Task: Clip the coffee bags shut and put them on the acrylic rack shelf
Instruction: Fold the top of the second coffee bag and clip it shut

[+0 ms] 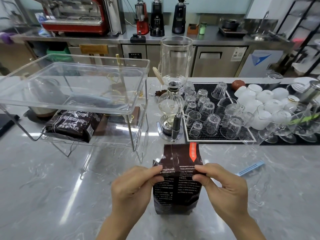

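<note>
A dark brown coffee bag (178,189) with white print and an orange-red tag stands upright on the marble counter in front of me. My left hand (133,189) pinches its upper left edge and my right hand (223,186) pinches its upper right edge, at a fold line below the flattened top. A light blue clip (251,168) lies on the counter to the right of the bag, apart from my hands. A second dark coffee bag (72,125) lies on the lower shelf of the clear acrylic rack (131,111) at the left. A further dark bag appears to lie on the upper shelf.
A glass siphon coffee maker (173,94) stands just behind the bag. Right of it a black mat (188,137) holds several upturned glasses, with white cups and stemware further right. A kettle sits behind the rack. Espresso machine and grinders line the back counter.
</note>
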The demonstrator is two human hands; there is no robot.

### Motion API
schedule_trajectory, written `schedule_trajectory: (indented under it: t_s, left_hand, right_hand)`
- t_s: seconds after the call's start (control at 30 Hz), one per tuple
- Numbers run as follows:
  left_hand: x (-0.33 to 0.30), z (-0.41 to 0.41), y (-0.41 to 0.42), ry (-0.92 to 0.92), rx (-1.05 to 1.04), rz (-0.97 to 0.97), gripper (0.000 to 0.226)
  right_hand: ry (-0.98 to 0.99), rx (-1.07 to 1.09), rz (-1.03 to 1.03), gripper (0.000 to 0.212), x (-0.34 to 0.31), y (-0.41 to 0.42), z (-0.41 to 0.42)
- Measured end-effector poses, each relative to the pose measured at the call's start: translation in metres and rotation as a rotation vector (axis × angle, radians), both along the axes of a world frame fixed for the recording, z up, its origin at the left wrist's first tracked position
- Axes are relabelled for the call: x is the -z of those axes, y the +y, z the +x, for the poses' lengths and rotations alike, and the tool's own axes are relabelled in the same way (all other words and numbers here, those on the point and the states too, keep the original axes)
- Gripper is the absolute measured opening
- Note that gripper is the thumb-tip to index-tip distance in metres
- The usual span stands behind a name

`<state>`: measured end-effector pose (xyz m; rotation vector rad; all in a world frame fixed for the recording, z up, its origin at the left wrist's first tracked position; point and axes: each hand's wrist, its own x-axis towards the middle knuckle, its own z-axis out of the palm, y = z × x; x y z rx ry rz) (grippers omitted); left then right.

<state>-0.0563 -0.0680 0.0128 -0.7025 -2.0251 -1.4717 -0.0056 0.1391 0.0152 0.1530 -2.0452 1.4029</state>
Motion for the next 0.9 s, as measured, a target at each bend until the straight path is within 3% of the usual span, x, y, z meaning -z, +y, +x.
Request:
schedule_trajectory:
  t_s: [0.2, 0.33, 0.43, 0.53, 0.7, 0.9]
  left_hand:
    - [0.005, 0.002, -0.003, 0.015, 0.011, 0.036, 0.007]
    - [0.006, 0.005, -0.001, -0.105, -0.008, 0.075, 0.011]
    - [0.008, 0.005, 0.002, -0.285, 0.043, 0.194, 0.007]
    - [0.009, 0.008, 0.011, -0.466, 0.223, 0.353, 0.028]
    - [0.002, 0.014, 0.024, -0.642, 0.268, 0.516, 0.041]
    - [-0.003, 0.017, 0.036, -0.650, 0.144, 0.376, 0.016]
  right_hand:
    - [0.115, 0.013, 0.079, 0.011, 0.005, 0.001, 0.001]
    - [0.023, 0.076, 0.045, 0.012, 0.005, 0.002, 0.004]
    - [-0.077, 0.006, -0.184, 0.017, 0.006, -0.003, 0.003]
    - [-0.065, -0.136, -0.423, 0.025, 0.009, -0.015, 0.001]
    - [-0.142, -0.061, -0.555, 0.031, 0.007, -0.031, -0.002]
    - [-0.263, -0.020, -0.448, 0.028, 0.007, -0.041, -0.002]
